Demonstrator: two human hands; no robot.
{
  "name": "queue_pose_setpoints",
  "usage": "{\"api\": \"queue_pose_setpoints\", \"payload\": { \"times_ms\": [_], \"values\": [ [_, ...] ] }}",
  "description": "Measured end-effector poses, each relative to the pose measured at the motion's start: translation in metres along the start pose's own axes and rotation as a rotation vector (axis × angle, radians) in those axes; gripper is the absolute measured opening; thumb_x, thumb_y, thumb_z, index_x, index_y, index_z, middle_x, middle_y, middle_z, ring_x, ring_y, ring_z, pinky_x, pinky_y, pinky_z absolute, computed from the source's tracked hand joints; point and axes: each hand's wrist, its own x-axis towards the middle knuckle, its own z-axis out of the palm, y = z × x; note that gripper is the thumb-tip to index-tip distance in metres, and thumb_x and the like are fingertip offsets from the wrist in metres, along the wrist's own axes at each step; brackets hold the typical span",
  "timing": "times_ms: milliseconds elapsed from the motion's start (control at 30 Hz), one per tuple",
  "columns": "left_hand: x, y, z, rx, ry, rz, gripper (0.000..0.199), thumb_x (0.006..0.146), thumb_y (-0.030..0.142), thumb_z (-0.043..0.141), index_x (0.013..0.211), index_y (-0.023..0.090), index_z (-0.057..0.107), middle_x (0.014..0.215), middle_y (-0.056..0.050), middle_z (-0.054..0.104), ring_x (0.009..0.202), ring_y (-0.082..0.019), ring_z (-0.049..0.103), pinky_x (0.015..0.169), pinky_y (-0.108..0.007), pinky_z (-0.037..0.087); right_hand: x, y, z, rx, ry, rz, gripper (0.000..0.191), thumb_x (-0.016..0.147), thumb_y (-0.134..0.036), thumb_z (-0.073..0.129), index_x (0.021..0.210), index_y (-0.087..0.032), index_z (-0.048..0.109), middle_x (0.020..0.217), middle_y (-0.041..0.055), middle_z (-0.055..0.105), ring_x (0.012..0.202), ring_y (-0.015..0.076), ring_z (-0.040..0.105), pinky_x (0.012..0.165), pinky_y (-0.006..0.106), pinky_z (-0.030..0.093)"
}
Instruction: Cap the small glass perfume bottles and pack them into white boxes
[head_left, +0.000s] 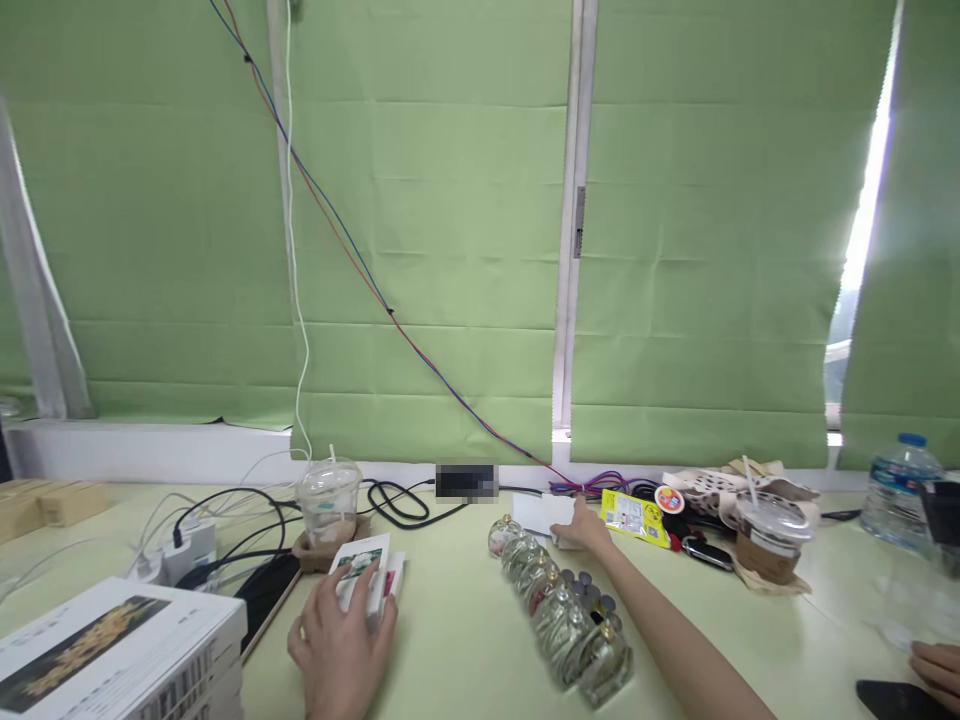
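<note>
My left hand [341, 635] rests on a small white box [364, 562] with green print, its fingers curled over the top and thumb at the side. Partly under that box lies another small white box [396, 574] with a pink-red print. Farther out, my right hand [586, 526] grips a plain white box [566, 511] near the back of the table. Between my arms runs a row of small clear glass bottles [562, 625] with gold tops. Grey round caps [589, 590] lie close along their right side. The far fingers of my right hand are partly hidden.
White printed boxes [112, 640] are stacked at front left. Plastic cups [328, 500] stand left and right, cables [247, 510] tangle behind. A yellow packet [634, 518], a water bottle [900, 490] and another person's hand [937, 668] by a black phone [896, 698] are at right.
</note>
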Motion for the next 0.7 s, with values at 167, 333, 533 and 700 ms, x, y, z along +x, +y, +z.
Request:
{"api": "queue_pose_setpoints", "payload": {
  "times_ms": [167,333,533,700],
  "values": [
    [0.000,-0.005,-0.001,-0.113,0.021,0.122,0.032,0.088,0.027,0.041,0.106,0.016,0.065,0.116,-0.017,0.051,0.110,-0.035,0.046,0.084,-0.048,0.042,-0.006,0.026,-0.014,0.073,0.048,-0.101,0.057,0.067,-0.034,0.064,0.117,-0.017,0.043,0.106,0.0131,0.065,0.100,0.0291,0.063,0.084,0.036,0.045],
    [-0.008,0.005,-0.010,-0.310,0.123,0.357,0.025,0.084,0.026,0.050,0.105,0.019,0.062,0.116,-0.015,0.052,0.109,-0.032,0.049,0.087,-0.045,0.042,-0.024,0.056,-0.030,0.137,0.109,-0.226,0.064,0.064,-0.031,0.063,0.121,-0.019,0.038,0.119,0.0106,0.057,0.113,0.0285,0.054,0.092,0.037,0.041],
    [-0.030,0.031,-0.029,-0.442,-0.012,0.454,0.026,0.076,0.033,0.062,0.100,0.024,0.064,0.116,-0.012,0.056,0.105,-0.030,0.054,0.085,-0.040,0.045,-0.051,0.081,-0.044,0.188,0.084,-0.252,0.071,0.052,-0.025,0.068,0.119,-0.022,0.044,0.125,0.0139,0.055,0.117,0.0337,0.050,0.096,0.040,0.040],
    [-0.037,0.040,-0.037,-0.643,-0.304,0.438,0.018,0.078,0.039,0.058,0.086,0.025,0.063,0.108,-0.010,0.059,0.098,-0.028,0.057,0.079,-0.037,0.048,-0.070,0.086,-0.061,0.264,0.024,-0.225,0.062,0.052,-0.028,0.071,0.111,-0.034,0.050,0.114,0.0128,0.061,0.109,0.0310,0.057,0.089,0.036,0.044]
  ]
}}
